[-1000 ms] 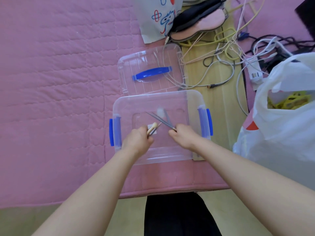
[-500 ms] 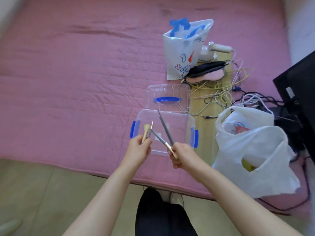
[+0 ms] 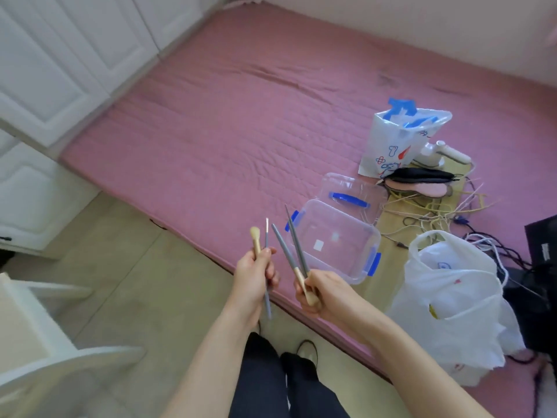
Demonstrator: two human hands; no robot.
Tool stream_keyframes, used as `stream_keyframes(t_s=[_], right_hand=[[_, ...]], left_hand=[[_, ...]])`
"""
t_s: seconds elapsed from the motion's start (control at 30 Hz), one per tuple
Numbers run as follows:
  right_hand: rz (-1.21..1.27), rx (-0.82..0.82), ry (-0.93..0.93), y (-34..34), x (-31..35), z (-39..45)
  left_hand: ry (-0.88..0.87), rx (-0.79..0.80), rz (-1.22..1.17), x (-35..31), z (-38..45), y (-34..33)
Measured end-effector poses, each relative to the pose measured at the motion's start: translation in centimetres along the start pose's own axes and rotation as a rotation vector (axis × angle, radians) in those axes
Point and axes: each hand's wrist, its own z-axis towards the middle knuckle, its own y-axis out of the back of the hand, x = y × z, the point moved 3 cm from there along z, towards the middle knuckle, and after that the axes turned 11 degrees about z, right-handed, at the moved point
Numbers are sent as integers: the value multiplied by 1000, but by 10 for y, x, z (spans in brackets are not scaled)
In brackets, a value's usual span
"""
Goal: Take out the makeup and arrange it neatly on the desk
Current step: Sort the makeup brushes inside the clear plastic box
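Note:
My left hand [image 3: 254,274] is closed on two makeup brushes [image 3: 261,238]: a short one with a pale fluffy tip and a thin grey-handled one, both pointing up. My right hand [image 3: 322,292] grips two long grey-handled makeup brushes [image 3: 291,247], their handles slanting up and left. Both hands are raised in front of me, over the edge of the pink mattress [image 3: 226,122]. The clear storage box [image 3: 334,242] with blue latches sits on the mattress just beyond my right hand. Its clear lid [image 3: 351,191] with a blue handle lies behind it.
A white plastic bag [image 3: 452,300] stands right of the box. A printed gift bag [image 3: 398,140], dark and pink insoles [image 3: 422,181] and tangled cables [image 3: 446,212] lie beyond. White cabinet doors [image 3: 60,55] line the left; a white furniture edge [image 3: 36,342] is at lower left.
I have lifted both hands with the brushes out of the box and drawn back. My view has swung left, so the box now lies to the right and the cabinets have come into sight.

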Motion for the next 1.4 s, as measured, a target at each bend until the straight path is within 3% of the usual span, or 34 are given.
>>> stream_keyframes(t_s=[0.2,0.53,0.7,0.83,1.07,1.27,1.4], right_hand=[[-150,117,-73,-60,4,3],[-299,229,-221,-186,5,49],[-382,243,-246,-262,11,81],[-425,216,-188,-314,11,113],[-252,121,-80,-393,14,182],[-136,104,-37,-452,20,241],[-136,85,-23,-486,23,283]], left_hand=[[8,-78,-81,-1,-31,61],[-8,-133,-552,-18,-43,200],[-57,-132,-556,-36,-43,286],[-94,-213,-428,-47,-41,346],[-124,-274,-225,-54,-40,429],[-85,-88,-93,-63,-22,465],[-62,-83,-103,-81,10,482]])
